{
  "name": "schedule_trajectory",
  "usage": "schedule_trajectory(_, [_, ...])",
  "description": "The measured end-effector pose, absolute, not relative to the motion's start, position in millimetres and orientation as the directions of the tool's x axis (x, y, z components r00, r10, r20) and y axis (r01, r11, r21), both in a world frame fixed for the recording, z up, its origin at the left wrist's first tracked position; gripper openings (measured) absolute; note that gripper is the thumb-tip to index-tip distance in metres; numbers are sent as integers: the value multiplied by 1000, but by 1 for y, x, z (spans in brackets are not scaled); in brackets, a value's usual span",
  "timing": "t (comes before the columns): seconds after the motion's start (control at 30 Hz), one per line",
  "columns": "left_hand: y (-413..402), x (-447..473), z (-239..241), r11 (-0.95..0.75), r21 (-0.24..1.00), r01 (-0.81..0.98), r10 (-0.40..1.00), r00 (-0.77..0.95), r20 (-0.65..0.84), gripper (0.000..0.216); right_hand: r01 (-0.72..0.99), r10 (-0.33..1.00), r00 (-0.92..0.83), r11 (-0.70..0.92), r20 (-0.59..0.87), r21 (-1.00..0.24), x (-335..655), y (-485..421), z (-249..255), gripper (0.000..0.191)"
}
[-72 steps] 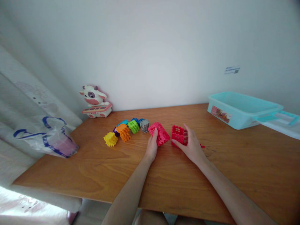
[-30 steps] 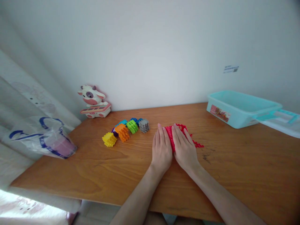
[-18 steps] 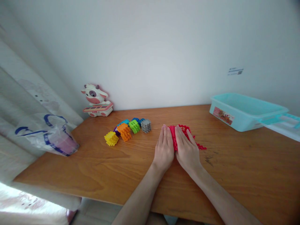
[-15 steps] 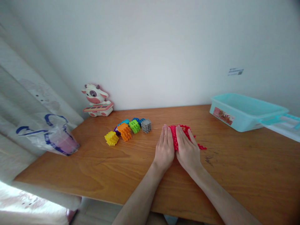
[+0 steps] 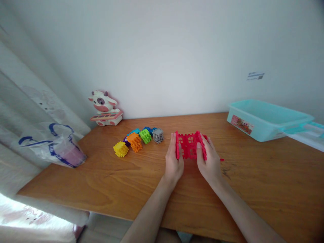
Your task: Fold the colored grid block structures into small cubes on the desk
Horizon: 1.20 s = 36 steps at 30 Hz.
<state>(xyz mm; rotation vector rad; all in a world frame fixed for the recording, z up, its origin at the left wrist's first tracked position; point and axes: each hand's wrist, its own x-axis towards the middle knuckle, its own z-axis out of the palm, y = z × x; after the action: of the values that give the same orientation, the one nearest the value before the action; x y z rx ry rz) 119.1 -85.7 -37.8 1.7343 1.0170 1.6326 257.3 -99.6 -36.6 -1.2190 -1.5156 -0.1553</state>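
Observation:
A red piece of joined plastic lattice tiles [image 5: 189, 145] stands on the wooden table [image 5: 101, 179], its two side panels folded up. My left hand [image 5: 173, 161] presses against its left panel and my right hand [image 5: 209, 159] against its right panel, fingers together along the sides. A small loose red bit [image 5: 222, 159] lies on the table just right of my right hand. To the left runs a row of small lattice cubes: yellow [image 5: 120, 149], orange [image 5: 135, 142], green [image 5: 145, 136], grey [image 5: 158, 135], with blue ones [image 5: 134, 131] behind.
A cow-shaped toy [image 5: 104, 108] stands at the wall, back left. A turquoise plastic bin [image 5: 265, 119] sits at the back right, its lid [image 5: 307, 135] beside it. A clear plastic bag with blue print [image 5: 54, 150] hangs over the table's left edge by a curtain [image 5: 22, 111].
Earlier each hand held a separate red piece. They were brought together and pressed flat under both palms. Now my hands have moved apart and the red side panels stand up between them.

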Motion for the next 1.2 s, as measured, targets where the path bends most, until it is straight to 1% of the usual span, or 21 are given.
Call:
schedule_trajectory(0.1, [-90, 126, -31, -469, 880, -72, 877, -155, 454, 49, 647, 577, 261, 490, 774, -584, 257, -101, -35, 42])
schedule_trajectory(0.17, [-90, 128, -28, -387, 899, -207, 917, -193, 350, 43, 586, 579, 333, 491, 744, -645, 257, -104, -33, 39])
schedule_trajectory(0.2, [-89, 129, -27, -338, 903, -266, 936, -195, 293, 41, 538, 595, 384, 477, 706, -694, 257, -105, -32, 39])
schedule_trajectory(0.27, [-85, 128, -27, -243, 889, -389, 966, -182, 184, 38, 372, 670, 459, 452, 584, -811, 257, -106, -30, 39])
schedule_trajectory(0.33, [-81, 127, -25, -174, 825, -537, 982, -157, 105, 38, 137, 768, 443, 451, 462, -882, 258, -104, -29, 38])
schedule_trajectory(0.4, [-78, 124, -22, -135, 730, -670, 990, -127, 67, 40, -60, 836, 368, 458, 407, -887, 260, -100, -30, 32])
schedule_trajectory(0.43, [-77, 123, -21, -113, 693, -712, 993, -102, 57, 42, -122, 854, 338, 456, 395, -881, 261, -98, -32, 29])
schedule_trajectory(0.5, [-76, 121, -18, -61, 660, -749, 998, -56, 28, 45, -182, 873, 313, 441, 373, -879, 262, -93, -35, 27])
schedule_trajectory(0.63, [-74, 118, -18, -4, 667, -745, 999, -38, -37, 44, -235, 885, 350, 402, 309, -885, 267, -89, -39, 27])
schedule_trajectory(0.73, [-72, 116, -22, -17, 678, -735, 997, -65, -46, 38, -181, 869, 394, 391, 297, -902, 271, -89, -37, 29])
schedule_trajectory(0.9, [-66, 111, -28, 24, 671, -741, 997, -31, -70, 32, 47, 863, 367, 357, 348, -933, 277, -95, -32, 32])
schedule_trajectory(1.0, [-62, 106, -29, 47, 619, -784, 991, -40, -126, 26, 199, 828, 387, 355, 406, -914, 281, -98, -30, 31])
schedule_trajectory(1.07, [-59, 103, -28, 61, 582, -811, 985, -46, -167, 21, 365, 741, 425, 387, 521, -847, 286, -98, -30, 30])
schedule_trajectory(1.1, [-58, 101, -28, 68, 571, -818, 982, -47, -185, 20, 470, 681, 425, 398, 597, -788, 288, -97, -30, 28])
schedule_trajectory(1.17, [-57, 100, -28, 80, 569, -819, 977, -50, -209, 21, 673, 569, 369, 383, 735, -633, 294, -94, -32, 25])
schedule_trajectory(1.2, [-57, 101, -28, 82, 573, -816, 975, -52, -215, 21, 746, 552, 311, 363, 774, -559, 296, -93, -34, 28])
